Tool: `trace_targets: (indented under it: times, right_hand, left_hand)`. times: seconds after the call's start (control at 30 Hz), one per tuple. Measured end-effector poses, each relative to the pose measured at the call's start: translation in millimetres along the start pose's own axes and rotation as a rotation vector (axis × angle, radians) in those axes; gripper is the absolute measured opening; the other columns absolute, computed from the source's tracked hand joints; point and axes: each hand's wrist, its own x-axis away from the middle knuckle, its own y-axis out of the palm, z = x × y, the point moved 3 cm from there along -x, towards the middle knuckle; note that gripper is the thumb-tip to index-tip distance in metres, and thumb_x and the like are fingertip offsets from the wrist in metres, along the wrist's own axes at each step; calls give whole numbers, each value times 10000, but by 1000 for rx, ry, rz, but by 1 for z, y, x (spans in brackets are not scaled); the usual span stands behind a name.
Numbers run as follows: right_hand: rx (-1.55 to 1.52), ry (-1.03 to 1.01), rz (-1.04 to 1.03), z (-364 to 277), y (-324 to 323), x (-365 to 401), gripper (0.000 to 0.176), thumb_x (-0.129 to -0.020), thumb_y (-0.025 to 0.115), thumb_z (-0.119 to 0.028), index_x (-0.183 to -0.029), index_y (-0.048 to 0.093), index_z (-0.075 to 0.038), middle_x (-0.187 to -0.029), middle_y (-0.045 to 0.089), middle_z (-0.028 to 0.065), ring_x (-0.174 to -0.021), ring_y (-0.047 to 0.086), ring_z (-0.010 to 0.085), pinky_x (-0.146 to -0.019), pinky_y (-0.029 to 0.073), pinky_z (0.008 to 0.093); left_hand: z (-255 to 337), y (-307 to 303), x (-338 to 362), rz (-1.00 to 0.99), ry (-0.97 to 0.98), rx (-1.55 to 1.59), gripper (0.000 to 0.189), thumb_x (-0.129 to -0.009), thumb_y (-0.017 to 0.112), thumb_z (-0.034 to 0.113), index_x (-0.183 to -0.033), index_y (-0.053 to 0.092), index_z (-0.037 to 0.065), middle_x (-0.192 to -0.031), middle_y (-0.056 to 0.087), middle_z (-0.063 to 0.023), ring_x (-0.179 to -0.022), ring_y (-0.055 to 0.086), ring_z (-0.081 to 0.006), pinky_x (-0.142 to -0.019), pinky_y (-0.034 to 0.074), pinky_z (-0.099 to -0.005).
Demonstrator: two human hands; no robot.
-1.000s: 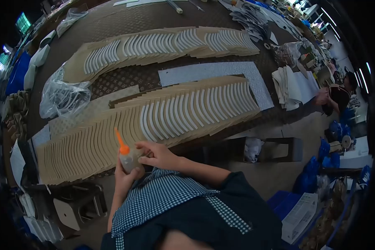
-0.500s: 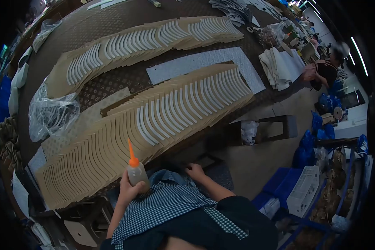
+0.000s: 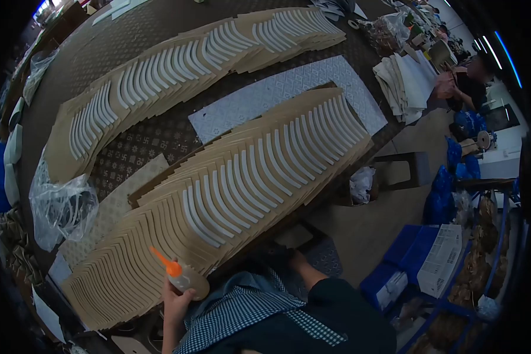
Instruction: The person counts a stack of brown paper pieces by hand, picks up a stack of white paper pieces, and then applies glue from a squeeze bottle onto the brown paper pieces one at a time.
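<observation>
My left hand (image 3: 178,300) is wrapped round a squeeze bottle (image 3: 194,284) with an orange pointed nozzle. The bottle is tilted, its tip pointing up and left over a fanned row of brown card pieces (image 3: 135,248). White curved strips (image 3: 259,165) lie on the right part of this row; the left part shows bare brown edges. By the front of the checked apron, my right hand (image 3: 298,261) hangs low below the table edge, its fingers dark and hard to make out.
A second fanned row with white strips (image 3: 171,62) lies farther back on the patterned table. Clear plastic bags (image 3: 65,206) sit at the left. Beyond the right edge are a stool (image 3: 404,168), blue crates (image 3: 401,253) and a person (image 3: 469,82).
The bottle has tipped from nearly upright to leaning left, and my left hand has moved slightly left and down. My right hand has shifted right and lower. The whole view has turned a little.
</observation>
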Motion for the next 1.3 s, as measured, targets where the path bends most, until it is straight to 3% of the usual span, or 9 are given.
trace_targets:
  times: [0.1, 0.27, 0.43, 0.67, 0.87, 1.1, 1.3]
  right_hand:
    - [79, 157, 269, 35, -34, 15, 370, -897, 557, -277, -1159, 604, -20, -1046, 668, 202, -954, 652, 349, -842, 524, 417]
    - [-23, 520, 612, 119, -100, -4, 365, -897, 560, -276, -1151, 606, -19, -1040, 668, 199, -949, 652, 344, -837, 523, 413]
    - [-158, 638, 762, 188, -98, -9, 360, -896, 562, -275, -1144, 609, -18, -1033, 669, 196, -944, 653, 340, -833, 523, 409]
    - [-363, 590, 861, 222, -71, 10, 354, -896, 566, -274, -1133, 612, -16, -1024, 669, 192, -937, 653, 333, -826, 522, 403]
    - [-467, 542, 875, 175, -3, 102, 348, -895, 569, -274, -1123, 615, -14, -1016, 670, 188, -932, 653, 328, -821, 521, 398]
    - [-587, 499, 816, 57, 83, 182, 342, -895, 573, -273, -1112, 618, -13, -1006, 671, 184, -925, 653, 322, -815, 520, 392]
    - [-712, 450, 705, -61, 133, 198, 337, -894, 576, -272, -1103, 621, -11, -998, 671, 181, -919, 653, 317, -809, 519, 387]
  left_hand:
    - [-8, 8, -21, -258, -115, -46, 851, -680, 851, 214, -1371, 395, 15, -1239, 563, -129, -1150, 556, -237, -984, 452, -366]
    - [28, 61, -54, -583, -136, -30, 797, -684, 844, 282, -1330, 446, 38, -1170, 600, -187, -1127, 575, -322, -954, 457, -446]
    - [-7, 31, -74, -644, -175, -12, 788, -702, 830, 228, -1344, 424, 18, -1223, 579, -161, -1185, 542, -285, -1015, 424, -441]
    - [-12, 49, -69, -482, -275, -119, 818, -710, 837, 317, -1349, 417, 25, -1218, 577, -172, -1190, 540, -298, -1021, 427, -465]
    - [-22, 34, -54, -588, -214, -172, 816, -720, 823, 355, -1344, 415, 25, -1218, 572, -174, -1184, 544, -301, -1012, 436, -471]
    - [-8, -38, -16, -491, -191, -118, 821, -713, 829, 326, -1346, 407, 19, -1214, 569, -180, -1181, 549, -299, -1001, 446, -459]
    - [7, -72, 12, -385, -140, -116, 823, -700, 847, 354, -1320, 424, 17, -1188, 587, -167, -1112, 591, -309, -955, 482, -464]
